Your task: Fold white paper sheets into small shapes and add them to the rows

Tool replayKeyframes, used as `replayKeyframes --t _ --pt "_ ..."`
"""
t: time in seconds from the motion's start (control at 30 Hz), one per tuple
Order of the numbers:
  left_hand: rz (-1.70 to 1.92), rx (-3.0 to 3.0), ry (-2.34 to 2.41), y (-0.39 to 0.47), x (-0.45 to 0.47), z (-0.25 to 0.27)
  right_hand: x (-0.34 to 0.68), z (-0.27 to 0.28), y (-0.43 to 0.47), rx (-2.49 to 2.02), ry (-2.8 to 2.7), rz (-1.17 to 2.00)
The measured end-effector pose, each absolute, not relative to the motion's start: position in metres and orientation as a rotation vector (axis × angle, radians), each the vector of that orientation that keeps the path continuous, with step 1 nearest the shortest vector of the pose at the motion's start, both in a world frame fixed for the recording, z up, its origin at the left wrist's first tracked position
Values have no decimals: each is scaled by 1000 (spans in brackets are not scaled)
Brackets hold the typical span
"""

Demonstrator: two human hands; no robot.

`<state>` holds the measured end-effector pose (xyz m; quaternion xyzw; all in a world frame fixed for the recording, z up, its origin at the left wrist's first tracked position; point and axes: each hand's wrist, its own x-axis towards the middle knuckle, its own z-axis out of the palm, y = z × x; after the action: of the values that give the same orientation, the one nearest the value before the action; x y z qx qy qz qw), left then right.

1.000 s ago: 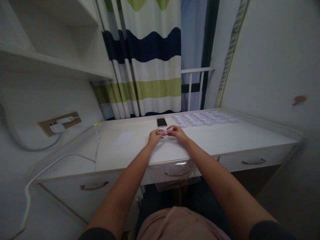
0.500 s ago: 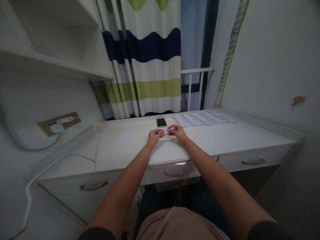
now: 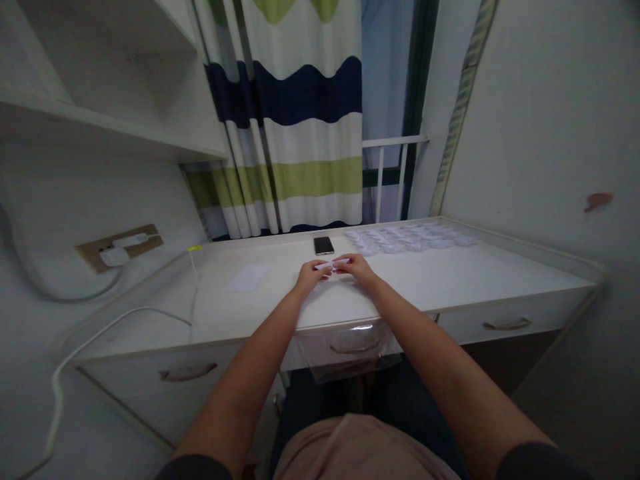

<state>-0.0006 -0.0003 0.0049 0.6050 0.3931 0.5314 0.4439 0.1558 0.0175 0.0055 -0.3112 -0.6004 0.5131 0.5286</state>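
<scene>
Between my two hands is a small piece of white paper (image 3: 325, 265), held just over the desk. My left hand (image 3: 310, 275) pinches its left part with thumb and fingers. On the right side my right hand (image 3: 356, 268) pinches it too, and the fingertips of both hands nearly meet. The fingers hide much of the paper, so I cannot make out its exact shape. Just beyond my hands lies a black phone (image 3: 323, 246). Behind and to the right are rows of several small white folded-looking pieces (image 3: 410, 239).
A flat sheet of white paper (image 3: 247, 277) lies on the white desk (image 3: 280, 300) left of my hands. A clear plastic sheet (image 3: 345, 353) hangs over the front edge. A white cable (image 3: 145, 309) crosses the left end. A striped curtain (image 3: 315, 140) hangs behind.
My right hand's fingers have lowered slightly and flattened over the paper. More of the white paper shows between my hands. The phone, the sheet and the rows have stayed put.
</scene>
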Motion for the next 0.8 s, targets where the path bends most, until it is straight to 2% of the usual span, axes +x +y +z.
replayKeyframes --t 0.37,0.8 --pt "1346 1564 1038 3 -4 5 157 6 16 -793 -1545 1200" --pt "1282 1508 1016 3 -3 4 157 8 16 -759 -1338 1302"
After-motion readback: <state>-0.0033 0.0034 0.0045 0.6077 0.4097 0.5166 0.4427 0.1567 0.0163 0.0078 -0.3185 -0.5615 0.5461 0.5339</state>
